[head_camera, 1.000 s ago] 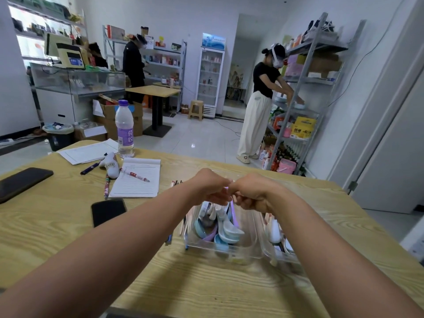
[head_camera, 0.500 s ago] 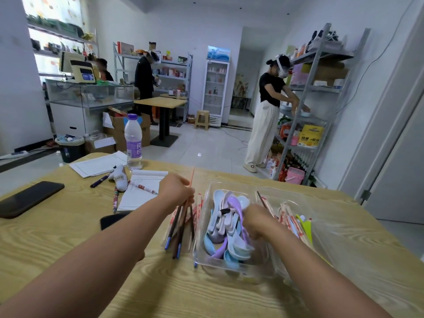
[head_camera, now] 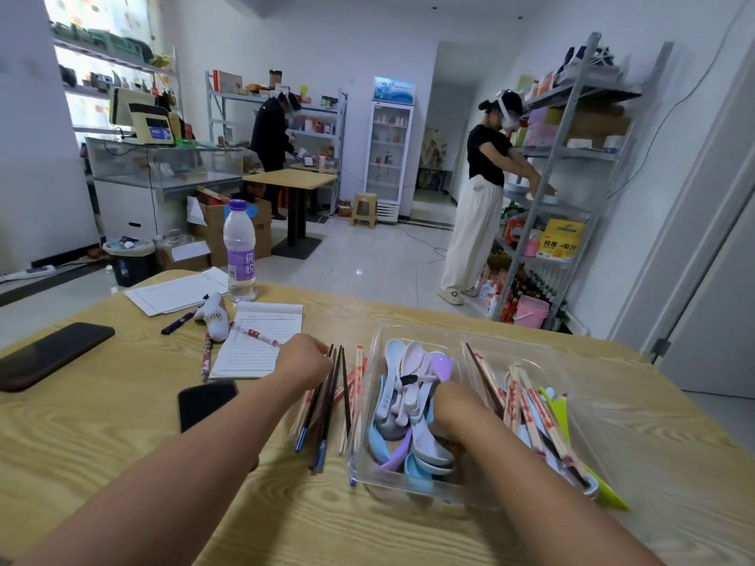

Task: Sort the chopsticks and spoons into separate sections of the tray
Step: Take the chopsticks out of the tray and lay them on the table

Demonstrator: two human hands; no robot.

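Sorting in progress, both hands at the tray (head_camera: 367, 402).
Your left hand (head_camera: 304, 363) grips dark chopsticks (head_camera: 327, 406) over the table (head_camera: 122, 435); your right hand (head_camera: 459, 406) lies among the spoons (head_camera: 412, 369), grip indeterminable.

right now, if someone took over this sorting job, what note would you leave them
Left hand: on the dark chopsticks in the pile on the table left of the tray; grip not clear.
Right hand: down in the tray's left section among the spoons; fingers hidden.
Done: the left section holds only spoons.
Left: the right section still mixes wrapped chopsticks with a few spoons. Move those spoons over, then give all the chopsticks their own section.
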